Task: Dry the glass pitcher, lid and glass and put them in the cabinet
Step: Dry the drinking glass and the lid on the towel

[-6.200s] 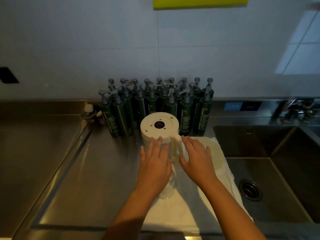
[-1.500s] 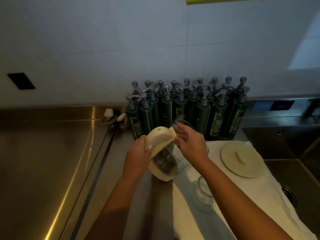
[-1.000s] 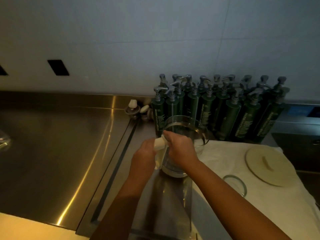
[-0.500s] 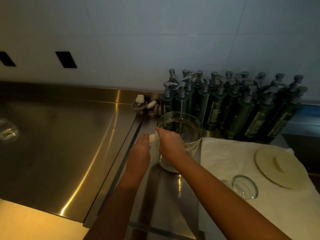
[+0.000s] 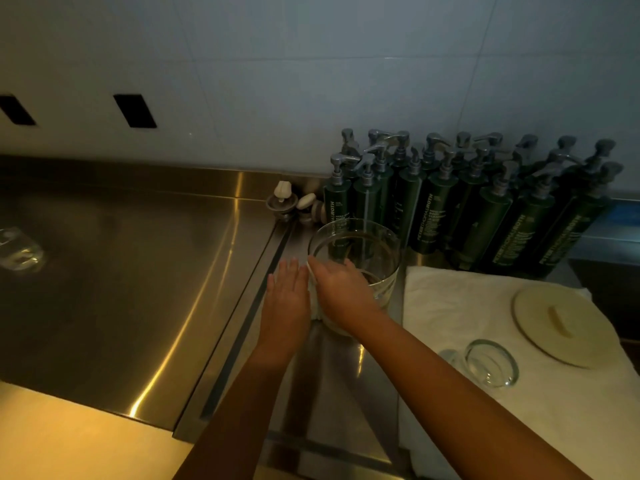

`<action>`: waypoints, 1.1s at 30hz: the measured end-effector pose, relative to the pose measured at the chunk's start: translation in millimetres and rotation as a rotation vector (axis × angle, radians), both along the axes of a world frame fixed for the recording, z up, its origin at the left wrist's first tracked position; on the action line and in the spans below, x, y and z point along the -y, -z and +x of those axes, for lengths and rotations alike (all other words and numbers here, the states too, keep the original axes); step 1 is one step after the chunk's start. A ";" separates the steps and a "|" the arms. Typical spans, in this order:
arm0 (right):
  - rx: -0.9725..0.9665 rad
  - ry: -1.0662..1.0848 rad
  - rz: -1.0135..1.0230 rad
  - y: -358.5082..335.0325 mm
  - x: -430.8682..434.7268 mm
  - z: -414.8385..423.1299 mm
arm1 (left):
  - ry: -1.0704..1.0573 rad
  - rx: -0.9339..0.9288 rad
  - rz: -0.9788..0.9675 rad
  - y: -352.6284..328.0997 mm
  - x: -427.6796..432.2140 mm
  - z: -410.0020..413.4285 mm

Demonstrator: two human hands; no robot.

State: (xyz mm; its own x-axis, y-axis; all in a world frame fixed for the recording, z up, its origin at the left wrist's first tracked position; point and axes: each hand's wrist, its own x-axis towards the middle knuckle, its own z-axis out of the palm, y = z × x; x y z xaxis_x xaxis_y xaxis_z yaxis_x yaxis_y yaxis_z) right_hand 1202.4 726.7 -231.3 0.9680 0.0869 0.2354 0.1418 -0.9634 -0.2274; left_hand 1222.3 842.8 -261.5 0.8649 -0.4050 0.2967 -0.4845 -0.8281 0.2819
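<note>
Setting: a dim kitchen with a long brushed stainless-steel counter [image 5: 145, 278] under a pale tiled wall.
Step in hand: by my reading, standing the pitcher upright on bare steel, ready for drying. Neither hand holds a cloth.
Doing it well: let one hand steady the handle while the other fetches the towel. Wipe inside and out, rim last. Wet glass may slide on steel, so keep it seated and away from the bottles behind.
Near right edge: a white folded towel [image 5: 450, 306] covers the counter's right end. On it a small clear drinking glass [image 5: 490, 363] lies on its side, with a round cream lid [image 5: 561, 327] flat just beyond it.
Left hand [image 5: 287, 303]: fingers straight and together, flat beside the pitcher's white handle [image 5: 314, 301], gripping nothing. Whether it touches the handle is unclear.
Right hand [image 5: 341, 289]: laid over the handle and near wall, fingers stretched forward. The thumb is hidden, so I cannot tell whether it grips.
Task's thing: the clear glass pitcher [image 5: 360, 251] stands mouth up, mid-counter, just left of the towel.
Back edge: a crowd of dark green pump bottles [image 5: 467, 209] stands against the wall.
</note>
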 end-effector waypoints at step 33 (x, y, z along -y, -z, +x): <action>-0.008 0.505 0.088 40.7 160.6 -171.4 | 0.596 0.211 -0.079 15.0 144.7 -102.1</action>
State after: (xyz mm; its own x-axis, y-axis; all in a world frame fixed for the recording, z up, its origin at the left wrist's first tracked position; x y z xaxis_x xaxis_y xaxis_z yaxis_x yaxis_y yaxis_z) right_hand 1031.0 566.2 -272.0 0.8859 -0.4120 0.2133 -0.3385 -0.8884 -0.3100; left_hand 1120.2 698.0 -276.5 0.4177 -0.7684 0.4849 -0.9074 -0.3799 0.1797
